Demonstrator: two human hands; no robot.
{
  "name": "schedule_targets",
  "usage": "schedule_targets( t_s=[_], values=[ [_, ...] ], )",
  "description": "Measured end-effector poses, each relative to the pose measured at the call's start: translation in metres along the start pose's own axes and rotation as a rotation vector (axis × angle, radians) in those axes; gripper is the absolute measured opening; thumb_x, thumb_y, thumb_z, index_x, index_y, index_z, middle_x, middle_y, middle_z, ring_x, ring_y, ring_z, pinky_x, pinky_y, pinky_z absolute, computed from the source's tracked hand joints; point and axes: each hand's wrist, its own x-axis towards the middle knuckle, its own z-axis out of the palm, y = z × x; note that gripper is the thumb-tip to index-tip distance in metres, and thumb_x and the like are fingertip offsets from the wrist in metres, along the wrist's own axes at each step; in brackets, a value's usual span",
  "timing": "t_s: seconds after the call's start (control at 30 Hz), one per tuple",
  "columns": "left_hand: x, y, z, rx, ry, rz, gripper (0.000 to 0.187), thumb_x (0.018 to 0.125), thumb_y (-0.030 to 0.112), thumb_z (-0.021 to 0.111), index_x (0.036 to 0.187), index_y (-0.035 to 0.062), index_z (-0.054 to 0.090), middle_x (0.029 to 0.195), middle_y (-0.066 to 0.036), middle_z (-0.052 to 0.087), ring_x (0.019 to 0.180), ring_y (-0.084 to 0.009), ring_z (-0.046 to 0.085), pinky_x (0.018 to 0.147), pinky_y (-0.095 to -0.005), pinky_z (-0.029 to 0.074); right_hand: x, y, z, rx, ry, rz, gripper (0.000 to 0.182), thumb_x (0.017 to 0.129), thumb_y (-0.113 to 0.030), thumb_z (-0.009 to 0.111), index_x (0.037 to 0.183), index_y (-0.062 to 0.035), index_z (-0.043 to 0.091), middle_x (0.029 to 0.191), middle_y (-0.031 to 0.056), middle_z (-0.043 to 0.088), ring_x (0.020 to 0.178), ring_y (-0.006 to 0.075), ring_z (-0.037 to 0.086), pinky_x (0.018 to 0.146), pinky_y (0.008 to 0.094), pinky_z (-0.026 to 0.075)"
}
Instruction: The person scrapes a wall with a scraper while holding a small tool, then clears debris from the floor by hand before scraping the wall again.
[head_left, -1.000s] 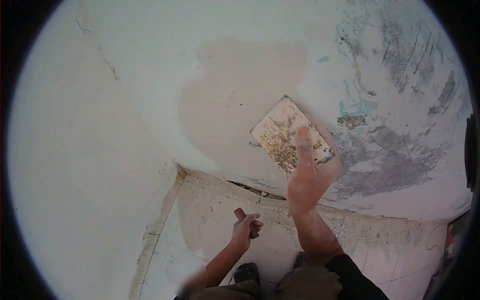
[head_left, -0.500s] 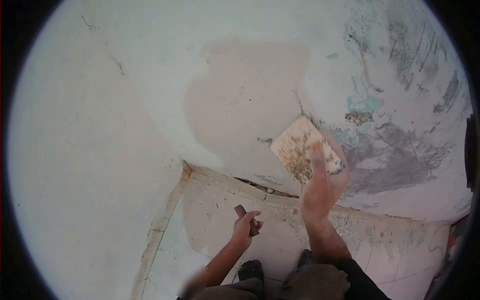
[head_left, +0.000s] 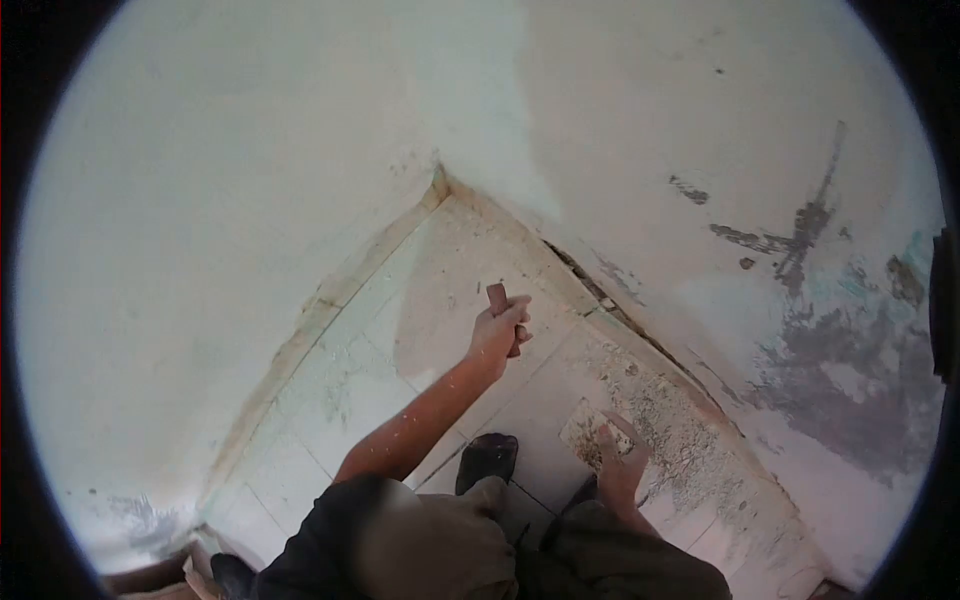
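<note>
My left hand (head_left: 494, 337) is closed round a short brown bar, probably wooden (head_left: 497, 296), whose two ends stick out of the fist above the tiled floor. Lower and to the right, my right hand (head_left: 622, 468) grips a flat, pale rectangular plate (head_left: 580, 432) with brown specks, the thumb across its face. This plate is held low, close beside crumbled plaster debris (head_left: 690, 450) along the wall base.
Two pale walls meet at a corner (head_left: 440, 178) with a stained skirting strip (head_left: 330, 300). A dark gap (head_left: 585, 275) runs along the right skirting. Bare grey patches (head_left: 850, 380) mark the right wall. My shoe (head_left: 487, 462) stands on the tiles.
My right hand has brought the plate down from the right wall to near the floor. The view has turned and tipped downward; my left hand still holds the bar.
</note>
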Motion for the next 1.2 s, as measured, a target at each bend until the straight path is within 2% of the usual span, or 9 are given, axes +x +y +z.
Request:
schedule_targets(
  t_s=[0.23,0.33,0.4,0.43,0.63,0.8,0.93,1.1,1.2],
  values=[
    [0.009,0.013,-0.043,-0.665,-0.132,-0.016,0.048,0.090,0.042,0.057,0.122,0.0079,0.048,0.055,0.007,0.031,0.049,-0.0063,0.034,0.052,-0.0227,0.036,-0.004,0.059,-0.018,-0.038,0.069,0.111,0.025,0.086,-0.010,0.061,0.105,0.0054,0.063,0.105,0.0167,0.064,0.102,0.0231,0.056,0.094,0.0341,0.039],
    [0.015,0.010,-0.065,-0.726,-0.146,-0.002,0.043,0.091,0.036,0.057,0.121,0.0077,0.048,0.054,0.007,0.028,0.047,-0.0059,0.032,0.051,-0.0229,0.035,0.001,0.065,-0.010,-0.014,0.104,0.233,0.025,0.086,-0.011,0.061,0.106,0.0038,0.064,0.106,0.0162,0.064,0.102,0.0236,0.057,0.094,0.0345,0.039],
    [0.022,0.006,-0.075,-0.582,-0.112,-0.015,0.036,0.091,0.032,0.057,0.117,0.0076,0.050,0.054,0.008,0.028,0.047,-0.0055,0.033,0.050,-0.0225,0.035,0.009,0.073,-0.009,-0.095,0.042,0.048,0.025,0.086,-0.012,0.060,0.106,0.0031,0.064,0.104,0.0157,0.065,0.100,0.0241,0.058,0.093,0.0345,0.041],
    [0.025,0.004,-0.079,-0.446,-0.077,-0.034,0.029,0.091,0.027,0.056,0.113,0.0074,0.052,0.054,0.008,0.029,0.046,-0.0051,0.033,0.050,-0.0221,0.035,0.011,0.074,-0.009,-0.086,0.041,0.046,0.025,0.086,-0.012,0.060,0.106,0.0031,0.064,0.104,0.0157,0.065,0.100,0.0241,0.058,0.093,0.0345,0.041],
    [0.020,0.009,-0.081,-0.486,-0.034,-0.053,0.018,0.089,0.020,0.059,0.103,0.0093,0.054,0.055,0.008,0.030,0.047,-0.0052,0.034,0.051,-0.0224,0.036,0.022,0.061,-0.003,-0.071,-0.063,0.008,0.025,0.086,-0.010,0.058,0.105,0.0051,0.064,0.101,0.0164,0.066,0.097,0.0248,0.060,0.090,0.0339,0.043],
    [0.021,0.012,-0.078,-0.496,0.015,-0.019,0.015,0.090,0.018,0.058,0.100,0.0103,0.051,0.056,0.007,0.029,0.048,-0.0055,0.034,0.052,-0.0225,0.036,0.025,0.070,-0.002,-0.114,-0.126,-0.092,0.026,0.087,-0.011,0.058,0.106,0.0061,0.063,0.102,0.0167,0.066,0.097,0.0239,0.060,0.090,0.0340,0.043],
    [0.030,0.005,-0.090,-0.497,-0.002,-0.011,0.019,0.088,0.022,0.062,0.100,0.0105,0.052,0.058,0.007,0.034,0.049,-0.0067,0.036,0.054,-0.0243,0.039,0.017,0.070,0.004,-0.139,-0.128,-0.019,0.026,0.086,-0.011,0.058,0.106,0.0062,0.063,0.101,0.0169,0.066,0.098,0.0236,0.060,0.090,0.0342,0.043],
    [0.024,0.015,-0.087,-0.562,0.034,0.024,0.024,0.088,0.024,0.062,0.104,0.0095,0.051,0.057,0.007,0.034,0.050,-0.0066,0.038,0.054,-0.0236,0.038,0.011,0.086,0.008,-0.234,-0.211,-0.167,0.022,0.085,-0.009,0.059,0.102,0.0023,0.066,0.098,0.0188,0.067,0.091,0.0291,0.066,0.081,0.0332,0.050],
    [0.026,0.018,-0.088,-0.569,0.029,0.033,0.021,0.089,0.024,0.061,0.102,0.0099,0.052,0.056,0.007,0.035,0.051,-0.0065,0.039,0.054,-0.0231,0.037,0.011,0.089,0.011,-0.249,-0.278,-0.221,0.024,0.085,-0.010,0.058,0.104,0.0038,0.065,0.097,0.0196,0.066,0.089,0.0256,0.065,0.080,0.0326,0.049]
  ],
)
